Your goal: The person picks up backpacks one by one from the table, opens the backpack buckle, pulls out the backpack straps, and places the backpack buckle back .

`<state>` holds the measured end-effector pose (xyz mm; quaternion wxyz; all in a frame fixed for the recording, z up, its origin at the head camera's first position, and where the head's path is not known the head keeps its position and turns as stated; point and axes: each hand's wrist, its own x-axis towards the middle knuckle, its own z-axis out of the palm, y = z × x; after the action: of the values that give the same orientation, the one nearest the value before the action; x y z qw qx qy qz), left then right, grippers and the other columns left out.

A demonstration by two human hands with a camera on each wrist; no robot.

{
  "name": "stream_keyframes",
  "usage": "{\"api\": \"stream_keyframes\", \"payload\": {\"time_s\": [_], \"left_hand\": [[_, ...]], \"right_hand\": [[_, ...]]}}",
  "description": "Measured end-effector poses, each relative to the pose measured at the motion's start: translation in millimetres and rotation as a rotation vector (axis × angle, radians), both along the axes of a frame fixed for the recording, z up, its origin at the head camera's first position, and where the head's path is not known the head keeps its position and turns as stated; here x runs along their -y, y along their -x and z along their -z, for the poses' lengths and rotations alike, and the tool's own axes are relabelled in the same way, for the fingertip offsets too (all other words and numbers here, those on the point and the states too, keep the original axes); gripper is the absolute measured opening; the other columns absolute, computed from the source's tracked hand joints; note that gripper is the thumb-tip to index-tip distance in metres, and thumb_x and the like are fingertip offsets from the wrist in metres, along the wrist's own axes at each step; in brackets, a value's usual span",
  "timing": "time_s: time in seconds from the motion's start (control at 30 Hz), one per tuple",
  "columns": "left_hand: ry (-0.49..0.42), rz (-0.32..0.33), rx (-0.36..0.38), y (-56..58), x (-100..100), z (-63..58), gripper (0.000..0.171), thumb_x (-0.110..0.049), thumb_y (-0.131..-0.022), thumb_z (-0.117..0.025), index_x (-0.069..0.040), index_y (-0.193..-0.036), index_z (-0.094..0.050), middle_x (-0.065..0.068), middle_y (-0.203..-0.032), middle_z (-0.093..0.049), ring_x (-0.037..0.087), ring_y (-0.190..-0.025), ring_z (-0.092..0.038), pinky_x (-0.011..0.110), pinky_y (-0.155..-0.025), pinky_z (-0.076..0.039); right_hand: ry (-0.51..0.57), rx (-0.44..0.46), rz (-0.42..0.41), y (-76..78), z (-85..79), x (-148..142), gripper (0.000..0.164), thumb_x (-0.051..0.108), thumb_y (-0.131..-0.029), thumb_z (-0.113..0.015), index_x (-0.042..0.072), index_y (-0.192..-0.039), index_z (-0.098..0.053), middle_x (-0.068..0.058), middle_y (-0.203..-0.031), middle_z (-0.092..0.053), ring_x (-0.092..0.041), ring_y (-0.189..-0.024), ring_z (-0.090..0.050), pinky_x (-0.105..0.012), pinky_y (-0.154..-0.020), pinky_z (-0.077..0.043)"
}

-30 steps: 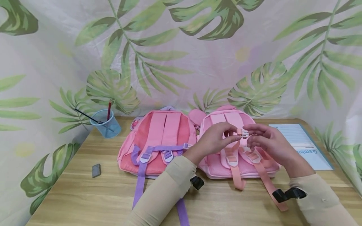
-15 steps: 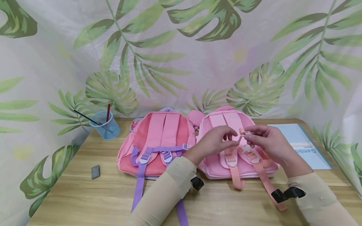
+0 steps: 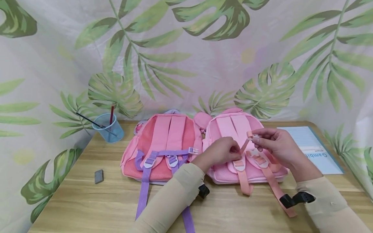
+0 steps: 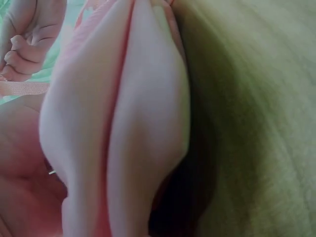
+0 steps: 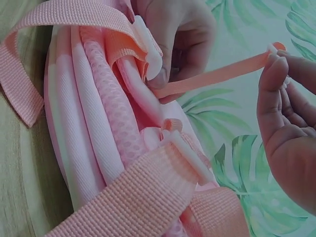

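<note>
A pink backpack [image 3: 224,177] lies with its shoulder straps upward on the right of the table. My right hand [image 3: 276,145] pinches the white buckle [image 3: 255,136] at the end of an orange strap [image 5: 217,75], raised above the bag. Lower down, my left hand [image 3: 222,150] pinches that strap near a white strap adjuster [image 3: 239,165]. The strap runs taut between both hands in the right wrist view. Folds of pale pink fabric [image 4: 143,118] fill much of the left wrist view, where the grip itself is hidden.
A coral-pink backpack [image 3: 145,139] with purple straps lies just left. Farther left are a blue mesh cup [image 3: 112,131] with pencils and a small grey block [image 3: 99,176]. A blue-edged booklet [image 3: 309,145] lies at the right. Loose orange strap ends [image 3: 275,189] hang over the table.
My right hand has closed on the buckle and now holds it alone. My left hand has let go there and moved down along the orange strap, which has been drawn straight.
</note>
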<state>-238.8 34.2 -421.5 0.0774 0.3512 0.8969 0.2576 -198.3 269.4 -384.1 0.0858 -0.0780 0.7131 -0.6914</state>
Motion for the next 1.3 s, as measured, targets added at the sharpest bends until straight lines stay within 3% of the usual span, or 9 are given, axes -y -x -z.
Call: {"api": "stream_keyframes", "payload": {"time_s": [0.17,0.73,1.03,1.3], "left_hand": [[0.009,-0.002,-0.005,-2.1,0.3,0.5,0.013,-0.026,-0.097,-0.082,-0.013,-0.100,-0.084,-0.005,-0.084,-0.064,0.006,-0.078,-0.052,0.018,-0.075,-0.043],[0.033,0.004,0.007,-2.1,-0.4,5.4,0.014,-0.025,-0.100,-0.080,-0.012,-0.101,-0.086,-0.006,-0.082,-0.068,0.005,-0.079,-0.052,0.016,-0.076,-0.044],[0.026,0.009,0.021,-0.9,0.8,7.8,0.018,-0.027,-0.100,-0.080,-0.011,-0.106,-0.085,-0.005,-0.086,-0.071,0.006,-0.079,-0.054,0.016,-0.077,-0.045],[-0.001,0.008,0.054,0.0,3.0,10.2,0.018,-0.025,-0.100,-0.080,-0.009,-0.106,-0.080,-0.001,-0.093,-0.071,0.007,-0.084,-0.056,0.016,-0.081,-0.047]], "right_hand": [[0.008,0.018,0.022,-0.1,-4.0,-2.5,0.021,0.004,-0.101,-0.074,0.022,-0.108,-0.084,0.008,-0.097,-0.082,-0.008,-0.078,-0.069,-0.020,-0.074,-0.060],[0.305,-0.071,-0.045,0.4,-5.2,-3.8,0.034,-0.012,-0.103,-0.062,0.012,-0.112,-0.084,0.000,-0.102,-0.084,-0.008,-0.084,-0.075,-0.019,-0.075,-0.062],[0.200,-0.124,-0.023,1.6,-4.6,-19.0,0.032,-0.011,-0.102,-0.063,0.012,-0.114,-0.083,0.002,-0.102,-0.083,-0.009,-0.081,-0.075,-0.021,-0.074,-0.063],[0.148,-0.172,-0.037,1.9,9.2,-51.3,0.036,-0.016,-0.101,-0.060,0.009,-0.115,-0.082,0.002,-0.100,-0.083,-0.008,-0.078,-0.073,-0.019,-0.072,-0.061]]}}
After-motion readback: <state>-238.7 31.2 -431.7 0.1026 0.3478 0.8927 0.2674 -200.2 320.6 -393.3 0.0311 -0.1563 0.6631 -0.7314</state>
